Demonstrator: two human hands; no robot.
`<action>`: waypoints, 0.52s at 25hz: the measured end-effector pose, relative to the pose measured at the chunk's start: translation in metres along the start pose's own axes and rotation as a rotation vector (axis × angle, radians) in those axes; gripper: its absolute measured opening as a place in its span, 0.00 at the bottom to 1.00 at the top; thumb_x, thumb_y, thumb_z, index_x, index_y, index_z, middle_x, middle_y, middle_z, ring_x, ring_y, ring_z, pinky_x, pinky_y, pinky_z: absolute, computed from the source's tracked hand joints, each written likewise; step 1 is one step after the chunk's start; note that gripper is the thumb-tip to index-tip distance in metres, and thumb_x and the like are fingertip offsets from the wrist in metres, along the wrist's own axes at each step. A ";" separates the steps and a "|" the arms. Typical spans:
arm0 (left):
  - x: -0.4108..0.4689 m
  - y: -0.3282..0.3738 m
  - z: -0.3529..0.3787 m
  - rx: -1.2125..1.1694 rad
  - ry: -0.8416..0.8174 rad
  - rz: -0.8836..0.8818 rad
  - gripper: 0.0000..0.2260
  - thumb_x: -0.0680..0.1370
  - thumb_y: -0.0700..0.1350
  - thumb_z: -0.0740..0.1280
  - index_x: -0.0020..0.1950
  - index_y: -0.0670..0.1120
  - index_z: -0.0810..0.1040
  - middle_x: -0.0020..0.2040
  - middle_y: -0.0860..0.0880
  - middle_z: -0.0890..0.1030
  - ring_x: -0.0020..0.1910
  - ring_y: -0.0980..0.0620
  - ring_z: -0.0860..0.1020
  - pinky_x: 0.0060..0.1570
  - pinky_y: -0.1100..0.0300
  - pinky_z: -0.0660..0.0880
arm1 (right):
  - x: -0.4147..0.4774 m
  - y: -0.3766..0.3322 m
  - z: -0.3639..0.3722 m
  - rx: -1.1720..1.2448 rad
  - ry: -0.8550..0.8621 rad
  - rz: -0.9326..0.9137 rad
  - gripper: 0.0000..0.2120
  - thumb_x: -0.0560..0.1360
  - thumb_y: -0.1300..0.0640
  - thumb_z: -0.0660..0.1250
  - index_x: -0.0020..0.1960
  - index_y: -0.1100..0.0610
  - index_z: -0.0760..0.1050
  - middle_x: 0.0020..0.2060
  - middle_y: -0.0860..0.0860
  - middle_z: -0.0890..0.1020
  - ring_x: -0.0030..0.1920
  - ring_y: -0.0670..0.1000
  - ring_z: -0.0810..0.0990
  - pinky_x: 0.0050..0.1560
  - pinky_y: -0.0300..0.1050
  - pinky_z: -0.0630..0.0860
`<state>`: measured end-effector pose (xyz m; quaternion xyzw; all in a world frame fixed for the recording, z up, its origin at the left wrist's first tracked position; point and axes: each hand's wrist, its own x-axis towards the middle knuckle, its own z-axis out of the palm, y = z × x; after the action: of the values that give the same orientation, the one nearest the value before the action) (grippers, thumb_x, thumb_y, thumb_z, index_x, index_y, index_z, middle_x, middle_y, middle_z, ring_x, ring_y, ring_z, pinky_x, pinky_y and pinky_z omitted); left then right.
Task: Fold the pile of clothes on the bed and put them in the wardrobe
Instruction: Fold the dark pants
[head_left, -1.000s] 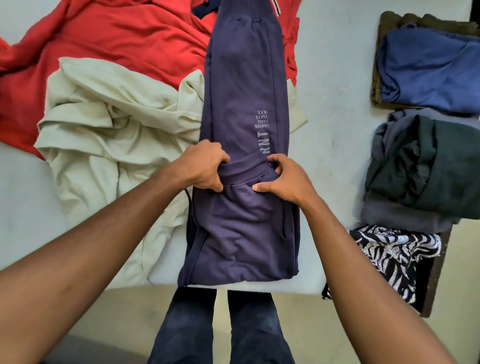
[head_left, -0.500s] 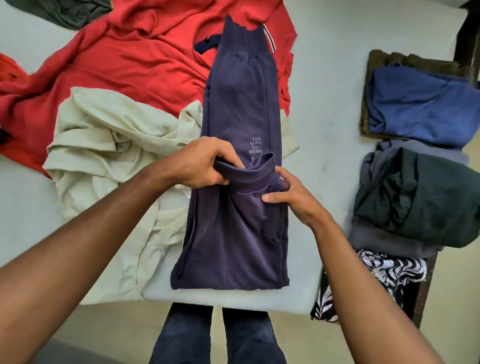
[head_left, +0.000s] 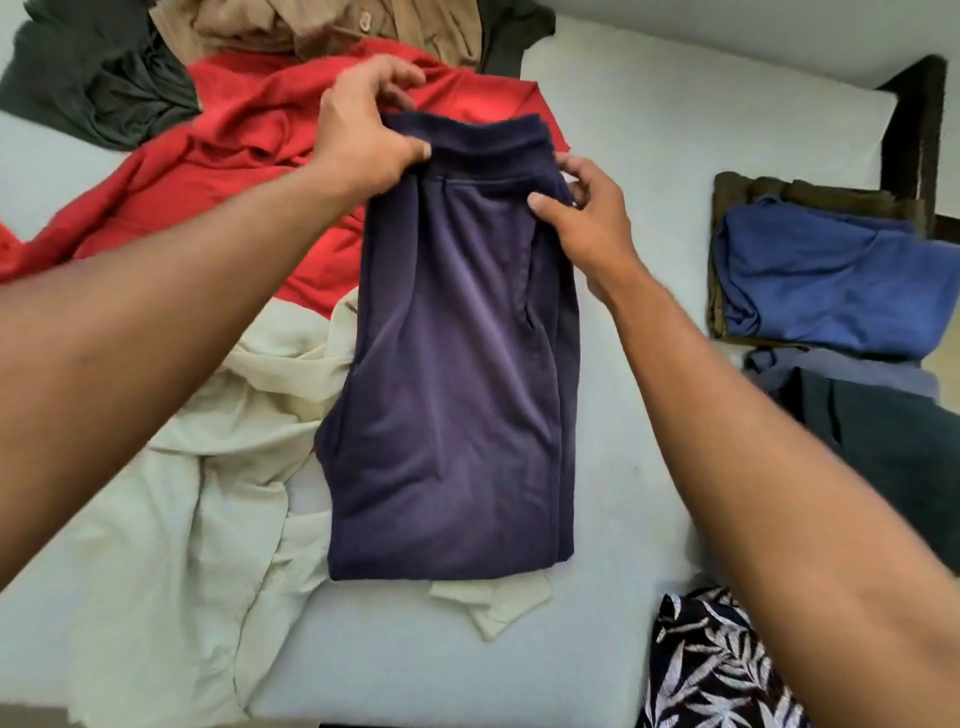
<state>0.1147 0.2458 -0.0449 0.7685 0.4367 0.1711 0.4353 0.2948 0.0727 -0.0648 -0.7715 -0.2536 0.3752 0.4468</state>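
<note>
Between the two hands, the navy trousers lie folded on the bed. The left hand pinches the waistband's left corner; the right hand grips its right corner. A red garment lies beneath the left hand, folded clothes beyond the right.

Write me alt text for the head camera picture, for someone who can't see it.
The left hand and right hand grip the far edge of navy sweatpants folded over on a pale bed. A red garment and a cream garment lie loose to their left; folded clothes sit stacked at the right.
</note>
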 end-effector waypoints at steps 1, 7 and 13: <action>0.012 -0.002 0.004 0.054 0.054 0.018 0.25 0.66 0.45 0.72 0.64 0.47 0.78 0.56 0.51 0.79 0.56 0.58 0.76 0.63 0.62 0.74 | 0.015 0.004 0.004 -0.028 0.007 -0.001 0.28 0.71 0.61 0.73 0.71 0.59 0.74 0.49 0.45 0.82 0.46 0.41 0.80 0.55 0.38 0.77; -0.098 -0.025 0.037 0.308 0.090 0.372 0.20 0.74 0.44 0.69 0.65 0.40 0.78 0.67 0.36 0.74 0.73 0.36 0.68 0.75 0.41 0.60 | -0.055 0.050 0.002 -0.236 0.228 -0.084 0.22 0.76 0.58 0.71 0.70 0.54 0.76 0.63 0.47 0.78 0.59 0.49 0.79 0.64 0.51 0.76; -0.361 -0.075 0.048 0.591 -0.414 0.343 0.34 0.68 0.52 0.77 0.73 0.46 0.75 0.74 0.39 0.70 0.75 0.38 0.66 0.74 0.41 0.63 | -0.274 0.141 -0.011 -0.702 -0.284 -0.366 0.34 0.66 0.53 0.78 0.71 0.53 0.76 0.76 0.55 0.69 0.76 0.58 0.68 0.72 0.55 0.69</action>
<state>-0.0960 -0.0576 -0.0907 0.9405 0.2357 -0.0501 0.2395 0.1496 -0.1986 -0.0884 -0.7598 -0.5580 0.2830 0.1766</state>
